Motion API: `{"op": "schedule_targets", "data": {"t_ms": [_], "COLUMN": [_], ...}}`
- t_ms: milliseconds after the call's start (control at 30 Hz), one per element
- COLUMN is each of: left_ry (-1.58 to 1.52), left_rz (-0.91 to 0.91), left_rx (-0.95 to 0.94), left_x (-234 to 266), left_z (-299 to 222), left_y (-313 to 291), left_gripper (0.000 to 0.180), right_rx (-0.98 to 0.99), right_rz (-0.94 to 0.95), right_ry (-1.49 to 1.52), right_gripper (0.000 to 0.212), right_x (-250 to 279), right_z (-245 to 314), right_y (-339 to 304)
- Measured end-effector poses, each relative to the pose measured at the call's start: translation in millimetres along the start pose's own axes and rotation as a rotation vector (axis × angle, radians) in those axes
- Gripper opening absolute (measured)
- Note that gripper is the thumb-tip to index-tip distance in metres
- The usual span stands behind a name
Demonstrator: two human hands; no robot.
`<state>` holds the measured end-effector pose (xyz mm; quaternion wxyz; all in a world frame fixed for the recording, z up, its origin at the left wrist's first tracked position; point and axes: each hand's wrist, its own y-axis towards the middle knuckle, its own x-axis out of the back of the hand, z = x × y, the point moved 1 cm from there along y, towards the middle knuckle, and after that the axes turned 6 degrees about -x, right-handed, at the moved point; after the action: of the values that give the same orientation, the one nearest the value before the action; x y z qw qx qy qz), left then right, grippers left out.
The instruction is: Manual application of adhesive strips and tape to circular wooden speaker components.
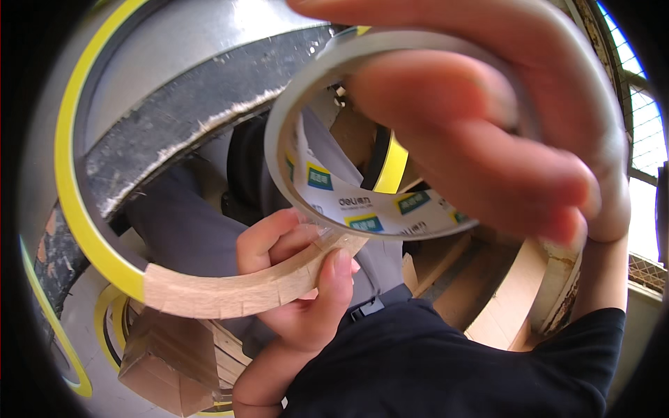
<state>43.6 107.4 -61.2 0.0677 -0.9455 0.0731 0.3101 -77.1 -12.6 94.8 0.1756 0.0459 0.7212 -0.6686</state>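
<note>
My left hand [306,285], fingers and thumb pinched together, grips a large ring [70,157] by its bare, wood-coloured curved section [216,296]. The rest of the ring's visible band is yellow with a dark inner side. Close to the camera, my right hand [474,118] holds a roll of clear tape [275,139], some of its fingers through the hole. White printed paper with green and blue patches lines the roll's core. The roll's lower rim nearly meets the ring beside my left fingertips, where a shiny bit of tape shows. Part of the ring is hidden behind the roll.
A worktop [181,104] with a dark, frayed edge lies beyond the ring. At lower left are a brown cardboard box [167,362] and more yellow bands [104,313]. Wooden strips [509,292] stand at right, near a window [647,132] with mesh.
</note>
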Motion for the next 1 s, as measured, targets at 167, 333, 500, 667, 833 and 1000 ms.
{"op": "schedule_targets", "data": {"t_ms": [167,333,500,667,833,1000], "left_ry": [-0.03,-0.03,-0.017,-0.053,0.085,0.153], "left_rz": [0.007,-0.005,-0.005,0.023,0.007,-0.053], "left_rx": [0.001,-0.036,-0.034,-0.079,-0.102,-0.087], "left_x": [-2,-1,-8,-3,-21,-23], "left_z": [-1,-2,-5,1,0,-5], "left_y": [5,8,11,11,14,16], "left_gripper": [0.063,0.081,0.091,0.1,0.093,0.09], "right_rx": [0.258,0.513,0.619,0.683,0.967,0.888], "right_rz": [0.368,0.734,0.768,0.463,-0.344,-1.17], "right_ry": [-0.037,-0.052,0.079,-0.165,-0.523,-0.898], "right_gripper": [0.034,0.03,0.031,0.031,0.036,0.041], "right_x": [18,44,72,81,64,32], "right_z": [8,39,62,78,54,46], "right_y": [22,52,49,47,28,1]}}
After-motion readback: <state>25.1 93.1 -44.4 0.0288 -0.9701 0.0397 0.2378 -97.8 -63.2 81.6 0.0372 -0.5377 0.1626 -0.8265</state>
